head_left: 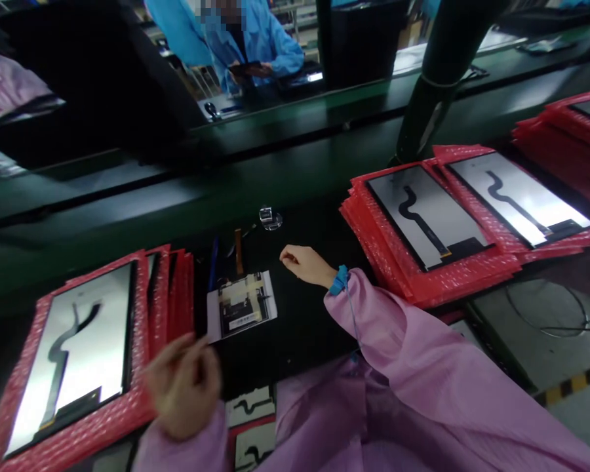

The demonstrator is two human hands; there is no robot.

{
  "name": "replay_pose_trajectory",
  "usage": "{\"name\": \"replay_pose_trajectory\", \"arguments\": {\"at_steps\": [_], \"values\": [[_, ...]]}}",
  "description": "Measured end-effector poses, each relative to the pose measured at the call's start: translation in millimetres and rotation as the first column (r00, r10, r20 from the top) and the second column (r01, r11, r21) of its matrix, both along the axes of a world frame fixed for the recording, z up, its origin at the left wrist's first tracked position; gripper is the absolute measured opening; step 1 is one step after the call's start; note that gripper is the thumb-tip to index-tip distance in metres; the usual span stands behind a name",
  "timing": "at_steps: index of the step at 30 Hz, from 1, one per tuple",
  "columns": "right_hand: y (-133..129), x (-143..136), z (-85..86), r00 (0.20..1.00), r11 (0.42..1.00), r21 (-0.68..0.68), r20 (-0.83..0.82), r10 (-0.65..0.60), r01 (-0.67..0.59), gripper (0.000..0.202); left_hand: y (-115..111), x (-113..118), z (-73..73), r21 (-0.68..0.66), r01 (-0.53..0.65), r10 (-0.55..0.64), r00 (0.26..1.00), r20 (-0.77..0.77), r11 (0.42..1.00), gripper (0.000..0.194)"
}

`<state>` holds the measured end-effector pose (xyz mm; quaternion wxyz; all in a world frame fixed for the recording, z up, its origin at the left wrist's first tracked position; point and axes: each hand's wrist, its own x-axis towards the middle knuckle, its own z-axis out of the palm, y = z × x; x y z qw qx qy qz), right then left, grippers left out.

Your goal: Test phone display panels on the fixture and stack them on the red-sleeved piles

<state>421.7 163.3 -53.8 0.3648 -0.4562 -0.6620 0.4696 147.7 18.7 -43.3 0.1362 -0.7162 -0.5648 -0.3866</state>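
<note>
My left hand point(184, 387) is smeared by motion at the near edge of the left stack, its fingers bent. A display panel point(91, 334) with a bright back and a dark curved ribbon cable lies there on red bubble-wrap sleeves point(142, 393). My right hand point(307, 264) is over the black bench, fingers curled together, with nothing visible in it. A blue wrist strap point(339, 280) with a cord circles that wrist. Between the hands sits a small circuit part point(243, 303) with yellowish tape on a white pad point(215, 324).
On the right, two more panels point(427, 216) lie on stacked red sleeves point(388, 242). Behind the pad are a blue stick tool point(213, 262), an orange-brown strip point(238, 251) and a clear plastic piece point(270, 218). A green post point(425, 111) rises behind. A co-worker point(255, 46) is across the bench.
</note>
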Motion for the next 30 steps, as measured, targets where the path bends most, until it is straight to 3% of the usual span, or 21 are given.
{"name": "replay_pose_trajectory", "arguments": {"at_steps": [2,4,7,11,16,26,30], "values": [[0.0,0.0,-1.7,0.998,0.996,0.082,0.062,-0.022,0.017,0.010,1.7,46.7,-14.8,-0.097,0.253,-0.265,0.954,-0.141,0.963,0.030],[3.7,-0.3,-3.3,0.989,0.985,0.161,0.119,-0.086,0.067,0.015,2.7,87.7,-20.9,-0.276,0.432,-0.479,0.868,-0.129,0.858,0.028],[20.1,-3.6,-3.9,0.964,0.952,0.267,0.176,-0.198,0.147,0.040,7.6,122.1,-24.2,-0.371,0.416,-0.476,0.875,-0.084,0.830,0.026],[58.2,-15.3,-0.8,0.909,0.916,0.394,0.349,-0.229,0.079,0.070,14.1,125.6,-27.9,-0.423,0.376,-0.387,0.920,0.064,0.824,0.024],[90.9,-24.6,4.8,0.799,0.886,0.462,0.543,-0.258,-0.027,0.053,13.1,123.1,-27.0,-0.446,0.385,-0.364,0.921,0.137,0.808,0.023],[88.3,-19.2,4.0,0.750,0.867,0.498,0.581,-0.317,-0.019,0.050,14.5,126.1,-25.8,-0.455,0.394,-0.358,0.919,0.167,0.799,0.022],[86.2,-18.2,1.5,0.762,0.876,0.482,0.561,-0.322,0.016,0.067,14.2,126.4,-26.8,-0.451,0.390,-0.356,0.920,0.161,0.803,0.022]]}}
